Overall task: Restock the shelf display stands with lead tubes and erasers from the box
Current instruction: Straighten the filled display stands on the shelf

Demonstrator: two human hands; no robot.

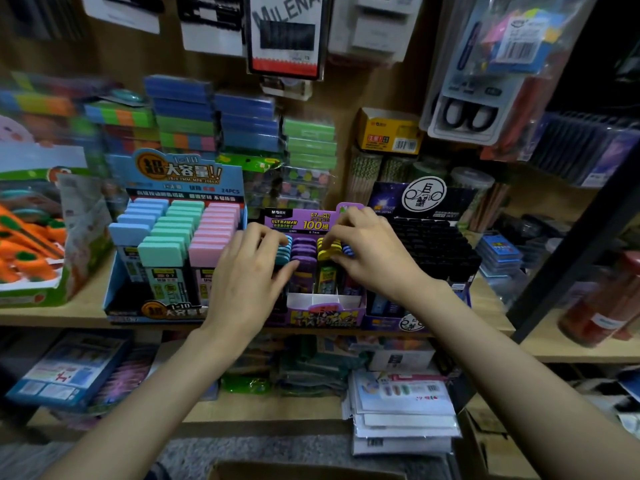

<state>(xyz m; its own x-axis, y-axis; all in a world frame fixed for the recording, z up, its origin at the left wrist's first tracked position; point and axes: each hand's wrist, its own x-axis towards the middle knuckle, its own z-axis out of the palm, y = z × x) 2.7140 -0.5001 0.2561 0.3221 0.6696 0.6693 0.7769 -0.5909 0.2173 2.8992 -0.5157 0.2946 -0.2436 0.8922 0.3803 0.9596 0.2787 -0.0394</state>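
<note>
Wooden shelf [88, 296], stationery aisle, stock packed along it. Item 1: purple stand [325, 315], card header marked 0.7 and 100, directly under both sets of fingers; holds lead tubes upright in four rows. Item 2: teal tubes [282, 254], beneath the left fingers. Item 3: purple tubes [304, 251], just at the left fingertips [289, 268]. Item 4: yellow tubes [325, 249], between the right thumb and the right fingers [334, 233]. Item 5: blue tubes [348, 251], mostly covered by the right fingers. Left hand [247, 275]: palm down, fingers nearly straight and close together, tips resting on the teal and purple caps, gripping nothing. Right hand [375, 252]: fingers curled over the caps from behind, thumb below, apparently pinching the front yellow tubes, though the hand hides the contact. Item 6: blue stand [188, 174], left of the left fingers, filled with blue, green and pink capped tubes. Item 7: black stand [433, 244], right of the right fingers, black caps in dense rows. Item 8: sticky-note pads [183, 109], stacked beyond the fingers against the back wall.
</note>
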